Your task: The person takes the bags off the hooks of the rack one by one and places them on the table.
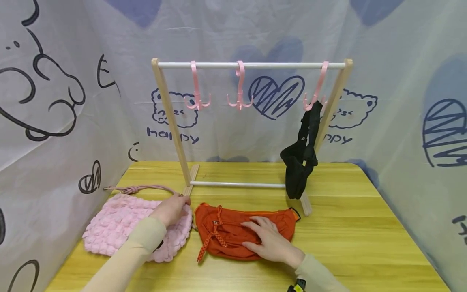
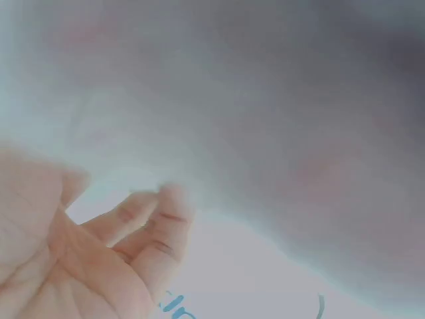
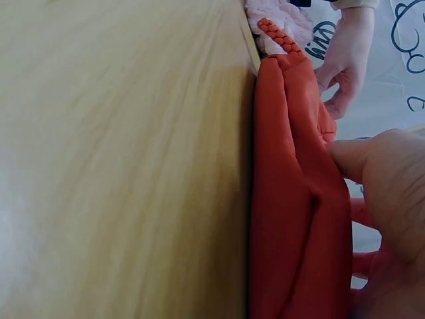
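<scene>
A fluffy pink handbag (image 1: pixel 113 219) lies at the left of the table, its knotted pink strap (image 1: pixel 153 187) along the back. My left hand (image 1: pixel 169 211) is over the handbag's right upper corner, near the strap's end. Its fingers (image 2: pixel 163 232) bend loosely in the left wrist view, and I see nothing between them. A red-orange waist bag (image 1: pixel 230 231) with a braided zip pull lies flat in front of me. My right hand (image 1: pixel 270 241) rests on its right half, fingers spread. In the right wrist view the thumb touches the red fabric.
Behind the bags stands a wooden rack (image 1: pixel 173 125) with a white rail (image 1: pixel 277 65). Three pink hooks hang there, the middle hook (image 1: pixel 240 85) bare. A black bag (image 1: pixel 299 162) hangs from the right hook (image 1: pixel 321 81). Printed curtains enclose the yellow wooden table (image 1: pixel 350 235).
</scene>
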Motion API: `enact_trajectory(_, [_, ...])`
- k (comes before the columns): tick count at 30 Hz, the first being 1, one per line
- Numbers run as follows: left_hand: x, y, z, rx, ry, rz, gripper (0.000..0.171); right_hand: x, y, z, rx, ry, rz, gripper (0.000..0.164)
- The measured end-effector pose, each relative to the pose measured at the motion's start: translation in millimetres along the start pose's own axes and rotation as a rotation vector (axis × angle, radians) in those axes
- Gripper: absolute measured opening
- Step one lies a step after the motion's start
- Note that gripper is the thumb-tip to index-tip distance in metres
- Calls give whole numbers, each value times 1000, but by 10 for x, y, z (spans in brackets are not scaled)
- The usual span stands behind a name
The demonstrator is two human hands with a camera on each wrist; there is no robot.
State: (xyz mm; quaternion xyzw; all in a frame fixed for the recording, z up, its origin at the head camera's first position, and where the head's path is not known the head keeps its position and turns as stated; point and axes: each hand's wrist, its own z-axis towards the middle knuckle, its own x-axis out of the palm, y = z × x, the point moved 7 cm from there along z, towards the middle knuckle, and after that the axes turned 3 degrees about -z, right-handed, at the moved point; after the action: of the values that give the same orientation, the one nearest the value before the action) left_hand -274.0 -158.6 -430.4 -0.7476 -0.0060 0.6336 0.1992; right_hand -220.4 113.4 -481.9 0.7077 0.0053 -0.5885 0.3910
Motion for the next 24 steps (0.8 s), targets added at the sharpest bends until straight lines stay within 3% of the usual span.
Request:
enact_trajectory(5, [-114, -115, -17, -15, -22, 5, 25, -149, -11, -28, -4, -68, -7, 49])
enact_trajectory(11, [-333, -316, 30, 19, -95, 63, 30, -493, 35, -51, -41, -237, -70, 49])
enact_trajectory(18, [-570, -626, 192, 68, -165, 89, 34, -1060, 156, -135, -161, -512, -162, 45])
enact_trajectory(24, [-686, -929, 347, 137, -266, 107, 40, -1525, 227, -245, -269, -742, -148, 42])
